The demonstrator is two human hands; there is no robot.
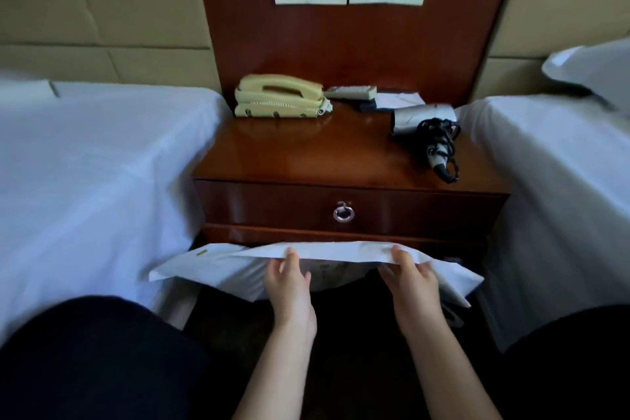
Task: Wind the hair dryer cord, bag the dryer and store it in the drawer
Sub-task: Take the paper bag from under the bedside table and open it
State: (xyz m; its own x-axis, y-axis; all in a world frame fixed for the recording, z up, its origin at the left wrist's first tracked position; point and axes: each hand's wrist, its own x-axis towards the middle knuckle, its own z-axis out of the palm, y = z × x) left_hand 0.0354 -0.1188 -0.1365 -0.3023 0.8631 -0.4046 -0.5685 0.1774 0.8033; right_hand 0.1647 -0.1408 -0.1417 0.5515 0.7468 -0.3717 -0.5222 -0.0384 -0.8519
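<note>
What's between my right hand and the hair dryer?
Head view: the closed drawer front and bare nightstand top lie between your right hand, holding the white bag, and the hair dryer.

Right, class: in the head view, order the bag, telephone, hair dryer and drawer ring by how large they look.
1. bag, helped by being nearest the camera.
2. telephone.
3. hair dryer, close to the telephone, so that pair is unsure.
4. drawer ring, clearly smallest.
</note>
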